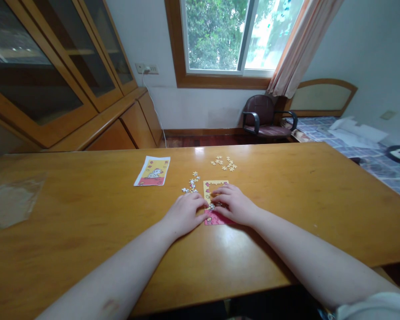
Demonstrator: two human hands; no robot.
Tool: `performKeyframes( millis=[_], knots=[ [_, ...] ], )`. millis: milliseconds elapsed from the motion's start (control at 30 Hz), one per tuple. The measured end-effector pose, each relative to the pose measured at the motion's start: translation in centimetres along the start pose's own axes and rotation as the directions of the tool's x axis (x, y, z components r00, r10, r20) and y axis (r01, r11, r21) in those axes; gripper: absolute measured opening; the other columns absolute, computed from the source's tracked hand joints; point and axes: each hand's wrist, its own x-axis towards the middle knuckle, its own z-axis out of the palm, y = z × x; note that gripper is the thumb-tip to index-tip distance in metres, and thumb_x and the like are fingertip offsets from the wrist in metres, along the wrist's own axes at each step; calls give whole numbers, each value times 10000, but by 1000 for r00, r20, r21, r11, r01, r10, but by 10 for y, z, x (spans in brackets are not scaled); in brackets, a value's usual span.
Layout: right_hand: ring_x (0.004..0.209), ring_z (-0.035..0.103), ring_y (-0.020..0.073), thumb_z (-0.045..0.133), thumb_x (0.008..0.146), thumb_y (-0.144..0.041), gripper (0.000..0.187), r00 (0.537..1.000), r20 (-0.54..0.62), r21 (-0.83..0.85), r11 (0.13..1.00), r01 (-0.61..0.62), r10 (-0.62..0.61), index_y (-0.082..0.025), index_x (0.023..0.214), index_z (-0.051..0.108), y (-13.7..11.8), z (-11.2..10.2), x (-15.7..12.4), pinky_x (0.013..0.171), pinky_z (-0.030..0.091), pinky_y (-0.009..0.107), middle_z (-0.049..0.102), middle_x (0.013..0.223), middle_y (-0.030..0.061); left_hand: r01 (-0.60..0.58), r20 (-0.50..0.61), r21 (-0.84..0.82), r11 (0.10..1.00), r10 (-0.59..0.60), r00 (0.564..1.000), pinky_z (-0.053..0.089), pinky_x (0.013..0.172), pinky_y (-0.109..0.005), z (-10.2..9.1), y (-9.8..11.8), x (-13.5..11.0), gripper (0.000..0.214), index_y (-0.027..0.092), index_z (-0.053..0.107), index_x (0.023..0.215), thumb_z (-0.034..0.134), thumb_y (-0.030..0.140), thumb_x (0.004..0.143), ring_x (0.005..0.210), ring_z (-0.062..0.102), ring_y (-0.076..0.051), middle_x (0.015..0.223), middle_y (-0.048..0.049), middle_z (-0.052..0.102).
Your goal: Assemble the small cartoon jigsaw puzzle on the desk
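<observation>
Part-assembled puzzle lies flat on the bench, about midway along its length, between the near and far edges. Its yellow border and pink bottom rows surround an open middle.

Left hand: fingers bent at the puzzle's left side; cannot tell whether the grip has a piece. Right hand: fingers curled over the right side and the opening; its grip is likewise hidden from view.

Hazards, as judged: sideways pressure from either hand could part the thin top border, which has only open space beneath it. The left knuckles sit just beside the loose white pieces and could scatter them. The yellow pieces, toward the far edge, appear safer.
</observation>
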Motion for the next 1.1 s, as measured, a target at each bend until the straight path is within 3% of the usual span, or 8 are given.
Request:
performKeyframes(
  millis=[333,1100],
  knots=[
    [937,596,211,689,844,-268,76,997,-73,-38,999,-14,11,-203,833,726,-2,12,7,960,426,427,713,953,63,14,-10,0,1000,-14,1000,465,890,-355,1,2,1,210,246,687,957,664,392,809,971,606,-218,994,-43,661],
    [942,601,210,662,832,-265,82,992,-93,-124,989,77,-89,-222,819,731,5,5,1,1018,390,439,719,981,49,19,-2,6,1000,-19,1000,464,899,-367,2,0,0,276,242,671,1029,653,420,818,988,598,-228,1033,-49,651]
  ],
)
